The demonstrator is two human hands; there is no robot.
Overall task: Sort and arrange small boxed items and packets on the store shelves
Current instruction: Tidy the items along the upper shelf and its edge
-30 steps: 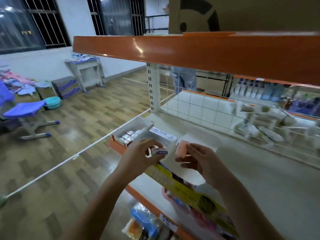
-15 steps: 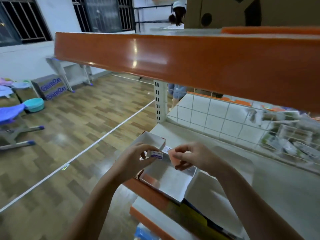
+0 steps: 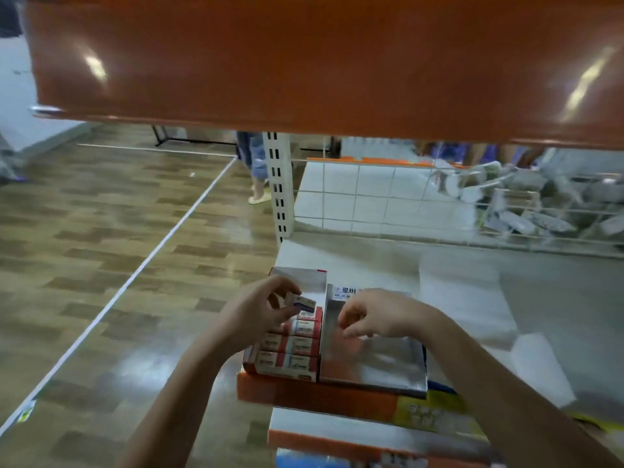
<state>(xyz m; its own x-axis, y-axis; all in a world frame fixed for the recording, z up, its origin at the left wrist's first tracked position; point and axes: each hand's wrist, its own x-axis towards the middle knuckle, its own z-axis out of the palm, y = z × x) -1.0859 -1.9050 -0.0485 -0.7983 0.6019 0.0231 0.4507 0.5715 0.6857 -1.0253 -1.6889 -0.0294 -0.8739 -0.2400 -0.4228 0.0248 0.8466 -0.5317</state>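
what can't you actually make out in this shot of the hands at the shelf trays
- Head view: whether the right hand holds anything; its curled fingers hide it above the empty silver cardboard tray.
- Print on the small white-and-blue box pinched by the left hand: blurred, too small.
- Grey packets behind the white wire grid: motion-blurred.
- The upper shelf's contents: blocked by the orange shelf edge.
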